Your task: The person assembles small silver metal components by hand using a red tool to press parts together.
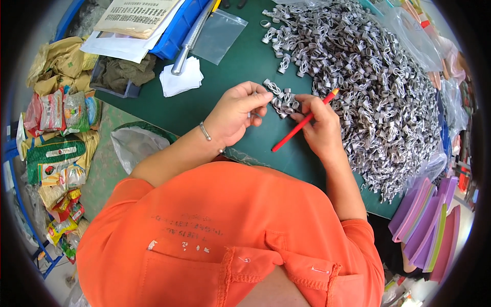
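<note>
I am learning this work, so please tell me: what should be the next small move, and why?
Perhaps the left hand should steady the small cluster of grey loops: it is at the cluster's left edge, while the right hand also holds a red pen, so is less free.

Illumination is bright and even. The loose stack of white paper slips point(180, 78) at 11 o'clock is near overexposure. The crumpled clear plastic sheet point(410, 40) at 2 o'clock carries pale glare. Fisheye distortion bows the blue tubular frame point(10, 149) at 9 o'clock. A black vignette surrounds the view; detail softens toward its rim.
</note>
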Demonstrator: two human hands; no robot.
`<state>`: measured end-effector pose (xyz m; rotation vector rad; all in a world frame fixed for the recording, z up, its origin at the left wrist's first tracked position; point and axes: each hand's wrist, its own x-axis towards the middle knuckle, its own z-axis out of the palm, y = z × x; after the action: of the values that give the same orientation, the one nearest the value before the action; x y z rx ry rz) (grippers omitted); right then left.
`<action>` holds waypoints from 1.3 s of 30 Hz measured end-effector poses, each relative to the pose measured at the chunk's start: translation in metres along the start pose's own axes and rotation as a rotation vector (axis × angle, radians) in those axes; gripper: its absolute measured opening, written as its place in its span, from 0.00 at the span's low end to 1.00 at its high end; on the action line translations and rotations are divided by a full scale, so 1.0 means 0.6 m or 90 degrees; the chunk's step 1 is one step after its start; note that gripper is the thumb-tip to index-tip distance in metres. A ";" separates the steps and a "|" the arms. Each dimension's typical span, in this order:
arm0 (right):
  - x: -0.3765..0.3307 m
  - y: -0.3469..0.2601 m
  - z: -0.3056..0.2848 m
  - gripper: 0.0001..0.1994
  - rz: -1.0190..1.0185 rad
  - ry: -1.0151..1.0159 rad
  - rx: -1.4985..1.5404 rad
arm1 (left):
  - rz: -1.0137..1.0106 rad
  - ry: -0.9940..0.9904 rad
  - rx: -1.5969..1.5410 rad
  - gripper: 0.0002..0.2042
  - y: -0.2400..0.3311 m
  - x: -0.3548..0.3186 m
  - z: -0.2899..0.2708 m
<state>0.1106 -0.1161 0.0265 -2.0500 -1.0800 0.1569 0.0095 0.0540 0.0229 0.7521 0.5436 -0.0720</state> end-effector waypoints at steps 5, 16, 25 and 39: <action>-0.005 0.009 0.004 0.13 -0.034 0.054 0.095 | 0.044 -0.046 0.066 0.06 -0.007 -0.004 -0.005; -0.028 -0.017 -0.007 0.12 0.133 0.082 0.684 | 0.352 -0.105 0.416 0.10 -0.015 -0.016 0.018; -0.038 -0.006 0.015 0.12 0.163 0.081 0.777 | 0.530 -0.182 0.474 0.11 -0.002 -0.022 0.029; -0.035 -0.024 0.006 0.15 0.107 0.161 0.661 | 0.026 -0.171 0.059 0.07 -0.022 -0.019 0.016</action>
<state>0.0867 -0.1246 0.0289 -1.1604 -0.4791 0.4279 0.0005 0.0364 0.0262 0.8286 0.2710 -0.1588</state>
